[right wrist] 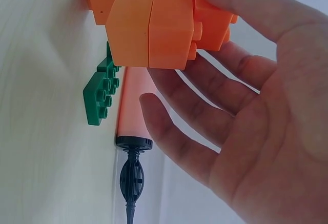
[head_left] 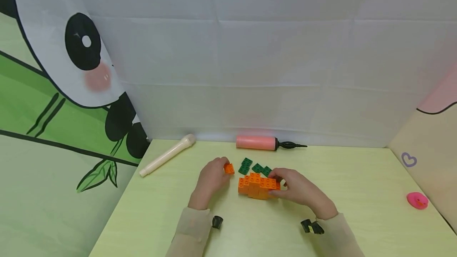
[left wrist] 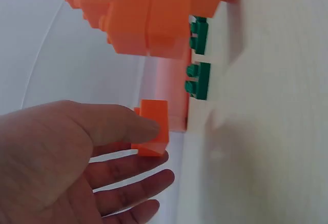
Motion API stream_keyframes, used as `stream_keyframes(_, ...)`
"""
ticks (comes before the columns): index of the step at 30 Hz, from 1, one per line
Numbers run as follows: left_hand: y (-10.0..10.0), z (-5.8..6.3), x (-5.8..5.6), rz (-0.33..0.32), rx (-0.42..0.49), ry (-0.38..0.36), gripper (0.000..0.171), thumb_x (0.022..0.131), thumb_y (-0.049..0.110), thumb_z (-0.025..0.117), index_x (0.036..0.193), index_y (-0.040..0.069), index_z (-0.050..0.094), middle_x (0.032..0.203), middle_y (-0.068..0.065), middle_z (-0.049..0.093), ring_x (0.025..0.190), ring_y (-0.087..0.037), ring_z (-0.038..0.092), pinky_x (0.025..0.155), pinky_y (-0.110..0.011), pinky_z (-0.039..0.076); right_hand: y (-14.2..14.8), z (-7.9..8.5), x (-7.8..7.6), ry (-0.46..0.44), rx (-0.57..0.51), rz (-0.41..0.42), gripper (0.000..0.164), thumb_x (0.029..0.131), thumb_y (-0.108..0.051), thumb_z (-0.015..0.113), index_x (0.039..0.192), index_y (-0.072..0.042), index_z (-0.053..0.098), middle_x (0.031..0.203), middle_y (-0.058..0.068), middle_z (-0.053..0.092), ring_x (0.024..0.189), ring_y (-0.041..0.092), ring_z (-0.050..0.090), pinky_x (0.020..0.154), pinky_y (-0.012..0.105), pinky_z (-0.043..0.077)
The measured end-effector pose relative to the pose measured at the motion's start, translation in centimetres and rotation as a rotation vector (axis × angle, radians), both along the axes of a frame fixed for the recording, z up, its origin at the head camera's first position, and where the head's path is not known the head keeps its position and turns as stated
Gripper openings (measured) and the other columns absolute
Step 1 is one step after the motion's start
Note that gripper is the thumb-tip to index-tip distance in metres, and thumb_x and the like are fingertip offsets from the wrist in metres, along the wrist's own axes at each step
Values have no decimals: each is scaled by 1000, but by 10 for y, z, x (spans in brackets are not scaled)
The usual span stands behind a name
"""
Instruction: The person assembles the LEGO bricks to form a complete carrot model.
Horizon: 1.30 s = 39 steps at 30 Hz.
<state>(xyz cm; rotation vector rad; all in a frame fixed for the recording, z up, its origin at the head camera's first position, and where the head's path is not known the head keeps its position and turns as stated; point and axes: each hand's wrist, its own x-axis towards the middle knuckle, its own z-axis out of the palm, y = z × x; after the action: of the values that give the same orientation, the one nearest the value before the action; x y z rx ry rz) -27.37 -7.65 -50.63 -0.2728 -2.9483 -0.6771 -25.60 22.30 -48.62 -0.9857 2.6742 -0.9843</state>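
My left hand point(head_left: 213, 175) pinches a small orange building brick point(left wrist: 154, 126) between thumb and index finger, its other fingers loosely spread. To its right, a larger block of joined orange bricks point(head_left: 255, 187) is held at its right end by my right hand point(head_left: 296, 185). In the right wrist view the thumb lies on the near side of the orange block point(right wrist: 148, 24), with fingers behind and below it. Behind the block lie green bricks point(head_left: 245, 165), some partly hidden by it; two more green bricks point(right wrist: 97, 98) show in the right wrist view.
A pink balloon pump point(head_left: 255, 142) with a black nozzle lies at the table's back edge. A pale stick-shaped tube point(head_left: 168, 156) rests at the back left. Near the right edge sits a pink rubber duck point(head_left: 417, 200). A white cloth point(head_left: 271, 58) hangs behind the table.
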Motion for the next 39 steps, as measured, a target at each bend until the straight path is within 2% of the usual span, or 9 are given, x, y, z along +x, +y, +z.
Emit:
stream_keyframes(4,5,10,5,-37,80,74,31,90,10,76,121,7,69,111,-6,68,90,-24,63,83,-42,55,1,0,0,-16,-3,-3,35,90,-29,85,116,-14,69,104,-12,66,94,12,60,83,45,56)
stream_keyframes(7,9,18,9,-81,139,146,33,92,10,74,124,8,68,115,-4,67,93,-23,63,81,-38,55,2,1,0,-28,1,-7,36,90,-31,85,118,-15,69,104,-13,66,94,12,61,84,45,56)
stream_keyframes(14,26,34,19,-228,293,252,34,97,15,73,130,12,66,119,2,66,97,-22,62,79,-36,53,4,1,-1,-7,-2,7,34,90,-32,84,115,-14,70,104,-12,67,94,11,62,83,44,56)
stream_keyframes(18,36,38,24,-324,355,272,32,99,17,73,129,13,66,122,3,66,100,-20,63,86,-37,54,5,1,-1,-10,-9,9,33,91,-32,84,114,-14,70,103,-12,67,93,11,62,82,45,56)
stream_keyframes(22,46,39,27,-409,393,231,32,99,17,73,130,13,65,122,3,66,102,-20,64,89,-38,56,4,3,-1,-21,-15,13,32,91,-32,84,114,-14,70,102,-12,66,93,12,62,81,45,56)
stream_keyframes(25,52,39,29,-460,387,198,31,99,16,73,129,13,66,119,4,65,100,-19,64,87,-37,57,4,3,-1,-16,-15,14,32,91,-31,84,113,-14,70,101,-12,66,93,12,61,81,43,55)
stream_keyframes(28,56,38,31,-483,348,169,29,99,18,73,128,14,67,119,5,66,101,-16,63,87,-31,55,4,2,-1,-5,-13,11,32,90,-29,85,113,-13,70,100,-12,66,92,12,62,81,42,55)
stream_keyframes(32,60,36,33,-491,271,152,27,99,21,73,126,14,69,118,6,67,99,-11,58,88,-25,51,4,2,-1,-2,-14,6,31,90,-28,85,114,-13,71,99,-12,67,91,12,62,81,42,55)
stream_keyframes(39,61,33,32,-502,185,155,27,99,20,72,125,16,70,119,6,69,104,-13,59,94,-27,49,4,3,0,-16,-25,16,30,91,-30,84,113,-14,71,98,-12,67,91,13,62,80,42,55)
